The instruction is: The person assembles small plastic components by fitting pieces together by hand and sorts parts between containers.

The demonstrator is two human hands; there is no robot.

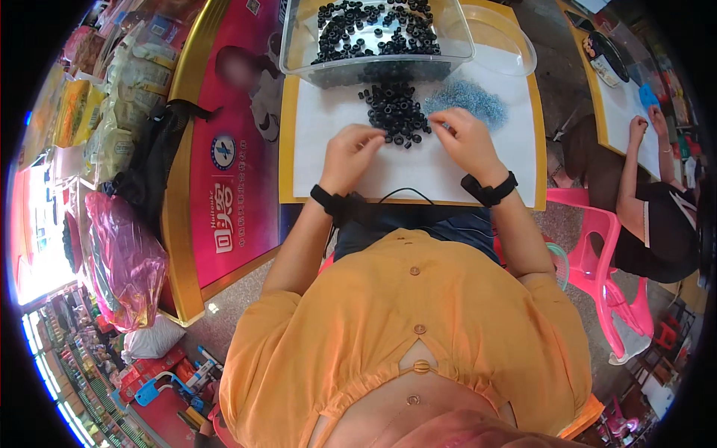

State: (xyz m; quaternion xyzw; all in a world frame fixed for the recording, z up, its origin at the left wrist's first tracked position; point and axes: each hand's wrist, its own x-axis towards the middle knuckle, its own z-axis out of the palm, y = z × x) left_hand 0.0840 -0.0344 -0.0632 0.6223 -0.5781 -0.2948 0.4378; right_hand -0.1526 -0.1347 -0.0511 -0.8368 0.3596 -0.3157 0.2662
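A heap of small black ring-shaped pieces (396, 112) lies on the white tabletop (328, 112) in front of me. My left hand (349, 158) is at the heap's near left edge, thumb and forefinger drawn together beside a black piece. On the heap's right, my right hand (469, 145) has its thumb and forefinger in a pinch. What either pinch holds is too small to tell. Just beyond my right hand spreads a pile of tiny pale-blue pieces (470, 103). Dark bands circle both my wrists.
A clear plastic box (336, 73) of black pieces stands at the table's far side, with a clear lid-like piece (515, 48) on its right. A pink-fronted counter (231, 194) borders the left. Rightward are a pink plastic chair (597, 254) and another person (657, 224) at a table.
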